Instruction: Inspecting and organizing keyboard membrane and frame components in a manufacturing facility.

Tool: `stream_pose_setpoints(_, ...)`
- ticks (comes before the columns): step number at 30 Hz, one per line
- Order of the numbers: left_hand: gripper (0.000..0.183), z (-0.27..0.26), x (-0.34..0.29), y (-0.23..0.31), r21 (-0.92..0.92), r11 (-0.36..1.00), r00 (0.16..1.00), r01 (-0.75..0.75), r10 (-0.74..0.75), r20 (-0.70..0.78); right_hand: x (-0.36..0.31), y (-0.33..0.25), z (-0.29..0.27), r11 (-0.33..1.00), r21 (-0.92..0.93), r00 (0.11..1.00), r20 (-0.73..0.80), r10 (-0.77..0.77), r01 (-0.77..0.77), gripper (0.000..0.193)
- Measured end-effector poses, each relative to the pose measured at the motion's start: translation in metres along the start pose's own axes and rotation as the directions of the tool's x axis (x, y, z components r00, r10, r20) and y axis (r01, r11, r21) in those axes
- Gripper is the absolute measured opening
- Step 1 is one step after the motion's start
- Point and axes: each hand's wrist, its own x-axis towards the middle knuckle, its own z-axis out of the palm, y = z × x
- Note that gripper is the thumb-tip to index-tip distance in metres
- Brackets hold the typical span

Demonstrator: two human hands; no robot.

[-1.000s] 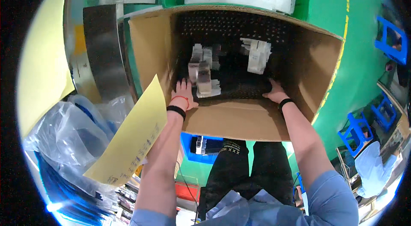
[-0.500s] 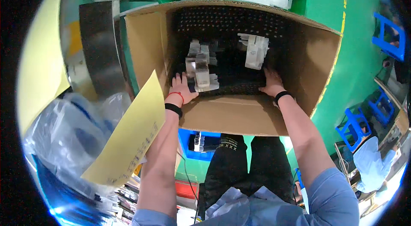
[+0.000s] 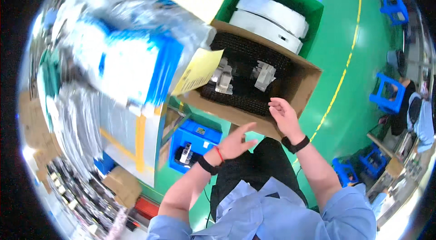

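Observation:
An open cardboard box (image 3: 305, 86) stands in front of me, its inside covered with black dimpled lining (image 3: 247, 45). In it lie two loose clusters of small clear-and-white pieces, a left cluster (image 3: 223, 77) and a right cluster (image 3: 265, 76); their exact kind is too small to tell. My left hand (image 3: 232, 143), with a red string and a black band at the wrist, is just outside the near wall, thumb and fingers apart, empty. By the box's near right corner is my right hand (image 3: 284, 115), fingers loosely bent and apart, with nothing in it.
Behind the box sits a green crate (image 3: 315, 31) holding curved white parts. Yellow paper sheets (image 3: 200, 69) stick up at its left, beside plastic-wrapped blue and white packs (image 3: 131, 65). A blue bin (image 3: 211, 133) stands lower left. Blue stools (image 3: 389, 93) and seated people are at right.
Both hands have come up out of the box toward me, the left one farther. The clusters stay inside. My view has swung left, bringing the wrapped packs into sight.

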Motion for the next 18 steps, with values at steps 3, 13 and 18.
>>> stream_pose_setpoints(3,0.083,0.075,-0.045,0.013,-0.179,0.961,0.978,-0.208,0.203,-0.049,-0.062,-0.088,0.028,0.96,0.276,0.986,0.14,-0.088,0.046,0.028)
stream_pose_setpoints(13,0.036,0.206,-0.214,0.032,-0.217,0.882,0.824,-0.419,0.268,-0.499,-0.233,-0.188,0.139,0.342,-0.029,0.298,0.567,-0.768,0.939,0.025)
stream_pose_setpoints(18,0.036,0.255,-0.319,-0.029,-0.145,0.843,0.669,-0.517,0.293,-0.684,-0.35,-0.155,0.222,0.474,0.283,0.099,0.767,-0.634,0.834,0.023)
